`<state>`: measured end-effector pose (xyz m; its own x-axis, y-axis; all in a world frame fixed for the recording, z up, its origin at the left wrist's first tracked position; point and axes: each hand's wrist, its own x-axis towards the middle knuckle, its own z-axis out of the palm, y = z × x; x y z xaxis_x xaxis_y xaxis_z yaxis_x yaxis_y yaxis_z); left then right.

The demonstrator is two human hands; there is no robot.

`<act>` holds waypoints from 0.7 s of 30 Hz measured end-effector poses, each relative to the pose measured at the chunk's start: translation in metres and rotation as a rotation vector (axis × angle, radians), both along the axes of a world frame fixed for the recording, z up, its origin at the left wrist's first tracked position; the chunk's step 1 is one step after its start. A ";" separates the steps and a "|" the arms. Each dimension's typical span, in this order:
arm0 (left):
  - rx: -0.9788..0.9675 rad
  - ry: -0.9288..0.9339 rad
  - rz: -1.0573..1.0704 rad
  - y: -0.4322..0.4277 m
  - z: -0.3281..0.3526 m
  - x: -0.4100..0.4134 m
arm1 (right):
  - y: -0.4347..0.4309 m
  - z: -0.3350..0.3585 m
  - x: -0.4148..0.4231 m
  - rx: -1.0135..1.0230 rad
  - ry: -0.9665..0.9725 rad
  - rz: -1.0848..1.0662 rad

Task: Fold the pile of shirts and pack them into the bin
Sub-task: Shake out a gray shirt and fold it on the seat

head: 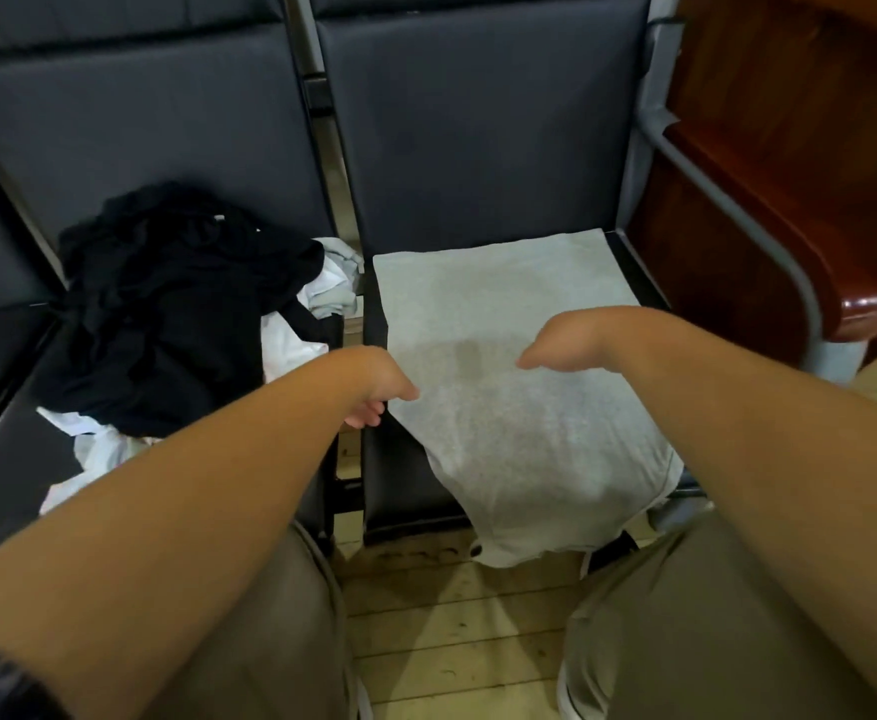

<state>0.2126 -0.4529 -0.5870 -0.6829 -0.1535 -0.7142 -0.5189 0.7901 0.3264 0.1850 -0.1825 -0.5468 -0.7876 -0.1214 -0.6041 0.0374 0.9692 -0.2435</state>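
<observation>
A light grey shirt [504, 407] lies flat on the right dark seat, its lower part hanging over the seat's front edge. My left hand [379, 392] is at the shirt's left edge, thumb on top and fingers curled beneath, pinching the fabric. My right hand [556, 345] is bent down at the wrist over the middle of the shirt. Its thumb points left and its fingers are hidden under the hand. A pile of black and white shirts [166, 314] lies crumpled on the left seat. No bin is in view.
The two dark padded seats [478, 148] are joined by a metal frame [348, 324] with a gap between them. A reddish wooden counter [769, 210] stands close on the right. My knees in khaki trousers [696, 615] sit over a pale wooden floor [457, 615].
</observation>
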 end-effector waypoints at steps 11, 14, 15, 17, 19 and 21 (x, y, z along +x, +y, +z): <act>0.312 0.129 0.288 0.029 -0.004 0.009 | -0.023 -0.020 0.043 0.092 0.003 0.205; 0.413 0.034 0.319 0.027 0.002 0.006 | -0.028 -0.025 0.035 0.132 0.006 0.235; 0.435 -0.019 0.295 0.025 0.005 0.006 | -0.029 -0.025 0.033 0.138 0.006 0.238; 0.422 -0.130 0.201 0.020 0.008 0.007 | -0.033 -0.025 0.030 0.143 0.004 0.234; 0.338 -0.207 0.086 0.017 0.007 0.008 | -0.035 -0.024 0.027 0.140 0.001 0.223; 0.251 -0.245 0.013 0.014 0.004 0.008 | -0.036 -0.024 0.026 0.137 0.002 0.213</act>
